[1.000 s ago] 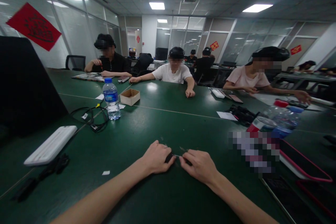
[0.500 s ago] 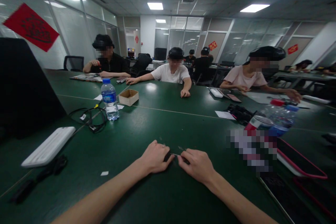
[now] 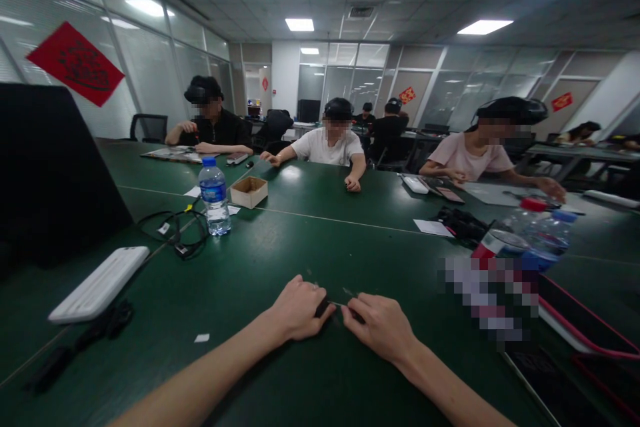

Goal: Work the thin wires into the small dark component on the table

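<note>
Both my hands rest close together on the dark green table (image 3: 280, 240). My left hand (image 3: 299, 310) is curled around a small dark object (image 3: 323, 307) that shows between its fingers and thumb. My right hand (image 3: 381, 328) pinches the other end of the same small item, and a thin metallic piece (image 3: 337, 304) bridges the gap between the two hands. What the object is cannot be made out. A tiny pointed bit (image 3: 348, 292) lies on the table just beyond my right hand.
A white flat device (image 3: 99, 284), black cables (image 3: 175, 230), a water bottle (image 3: 215, 197) and a small cardboard box (image 3: 249, 191) lie to the left. Bottles (image 3: 530, 233) and a pink-edged case (image 3: 585, 327) stand to the right. Three people sit across the table. A black screen (image 3: 50, 173) stands at the left.
My hands stay together on the small object. The view has shifted slightly down and right; the person in white drew the far hand back a little.
</note>
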Demonstrator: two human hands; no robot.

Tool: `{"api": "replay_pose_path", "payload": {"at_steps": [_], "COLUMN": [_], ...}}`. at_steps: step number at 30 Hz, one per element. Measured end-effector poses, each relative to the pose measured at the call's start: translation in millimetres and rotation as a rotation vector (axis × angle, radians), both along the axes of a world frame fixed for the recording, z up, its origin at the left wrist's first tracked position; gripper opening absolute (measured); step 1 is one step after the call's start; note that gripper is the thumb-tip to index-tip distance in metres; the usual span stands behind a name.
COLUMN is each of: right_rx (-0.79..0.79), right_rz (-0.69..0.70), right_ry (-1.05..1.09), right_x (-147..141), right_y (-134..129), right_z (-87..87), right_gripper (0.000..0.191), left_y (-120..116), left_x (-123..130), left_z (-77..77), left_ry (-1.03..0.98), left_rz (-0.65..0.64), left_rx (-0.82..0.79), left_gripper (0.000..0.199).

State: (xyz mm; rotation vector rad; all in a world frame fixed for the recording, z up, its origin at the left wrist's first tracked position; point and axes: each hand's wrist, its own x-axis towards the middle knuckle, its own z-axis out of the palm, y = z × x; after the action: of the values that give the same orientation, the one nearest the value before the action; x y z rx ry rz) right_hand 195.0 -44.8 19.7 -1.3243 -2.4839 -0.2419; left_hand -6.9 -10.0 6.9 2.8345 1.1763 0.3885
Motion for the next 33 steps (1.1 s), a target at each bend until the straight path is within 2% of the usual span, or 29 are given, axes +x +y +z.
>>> {"api": "replay_pose_path", "payload": {"at_steps": [8,14,23,33], "right_rx": [0.109,0.067,0.049,0.037], "right_rz": [0.135,-0.018,-0.042,0.006], "right_ry": [-0.033,-0.011,-0.001,-0.008], "right_x": [-0.2,-1.1,-2.3,-0.9], "right_y": [-3.6,-0.1,-0.6,0.0], "right_z": [-3.0,-3.9,-2.8,-2.6], "right_gripper": [0.029,0.033,0.032,0.036], "left_y": [0.5,1.3,0.7,0.1], "left_x": [1.3,2.0,1.6,0.5], "left_z": [-1.4,-4.2,-2.2,2.1], "left_ry": [-0.003,0.003,-0.005,-0.006], "left_rz": [0.017,0.009,0.006,0.012], "left_rx": [0.037,0.037,0.015,-0.023], "left_gripper": [0.035,0.036,0.035,0.035]}}
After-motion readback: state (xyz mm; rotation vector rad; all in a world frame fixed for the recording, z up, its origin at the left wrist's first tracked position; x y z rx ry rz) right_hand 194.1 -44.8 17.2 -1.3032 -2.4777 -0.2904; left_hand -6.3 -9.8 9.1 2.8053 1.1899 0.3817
